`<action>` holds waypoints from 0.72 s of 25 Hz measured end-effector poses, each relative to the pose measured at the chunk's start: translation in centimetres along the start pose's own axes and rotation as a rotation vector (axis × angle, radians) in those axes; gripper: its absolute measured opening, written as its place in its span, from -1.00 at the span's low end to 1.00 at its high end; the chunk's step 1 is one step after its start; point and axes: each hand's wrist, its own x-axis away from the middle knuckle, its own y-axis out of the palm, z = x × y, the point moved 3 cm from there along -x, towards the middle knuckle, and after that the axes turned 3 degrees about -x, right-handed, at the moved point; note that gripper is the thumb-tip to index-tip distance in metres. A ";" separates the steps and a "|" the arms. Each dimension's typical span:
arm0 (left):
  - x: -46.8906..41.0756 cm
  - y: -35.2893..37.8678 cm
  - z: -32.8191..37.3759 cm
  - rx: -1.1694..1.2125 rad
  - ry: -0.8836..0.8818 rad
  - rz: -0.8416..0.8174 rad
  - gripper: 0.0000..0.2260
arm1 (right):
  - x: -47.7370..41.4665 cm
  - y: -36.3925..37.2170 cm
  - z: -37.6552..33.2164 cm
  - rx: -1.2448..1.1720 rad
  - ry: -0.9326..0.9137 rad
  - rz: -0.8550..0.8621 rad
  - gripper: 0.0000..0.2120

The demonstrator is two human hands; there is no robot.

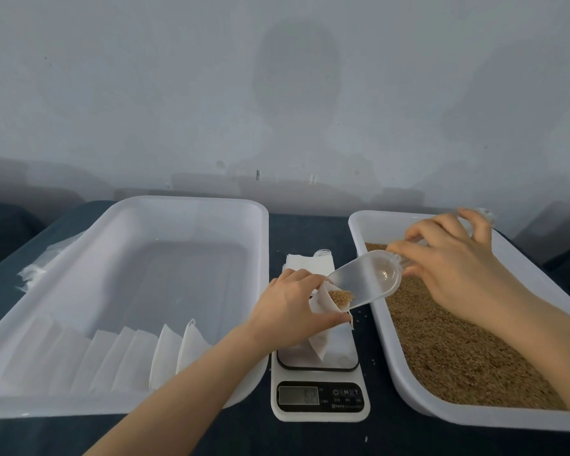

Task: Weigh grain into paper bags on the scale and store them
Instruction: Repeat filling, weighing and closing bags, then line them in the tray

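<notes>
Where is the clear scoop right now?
Head view, right of centre: the right hand holds the clear scoop, tipped into the paper bag that the left hand holds over the scale.

The left grip (290, 307) holds a white paper bag (321, 337) open over the scale (320, 399). The right grip (454, 268) tilts a clear scoop (366, 281), with grain (341, 296) at its tip, in the bag's mouth. Beside it, on the right, a white tray (359, 225) holds more.
</notes>
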 end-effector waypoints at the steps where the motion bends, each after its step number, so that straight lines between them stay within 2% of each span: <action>1: 0.0 0.0 0.0 -0.002 0.000 0.002 -0.43 | 0.1 0.1 0.1 -0.004 0.009 0.004 -0.63; 9: 0.0 0.1 0.0 -0.022 -0.002 -0.016 -0.44 | 1.0 0.6 0.2 -0.023 0.046 0.014 -0.63; 18: 0.0 -0.2 0.2 -0.031 -0.009 0.010 -0.45 | -0.3 -0.3 -0.6 0.039 -0.054 0.037 -0.57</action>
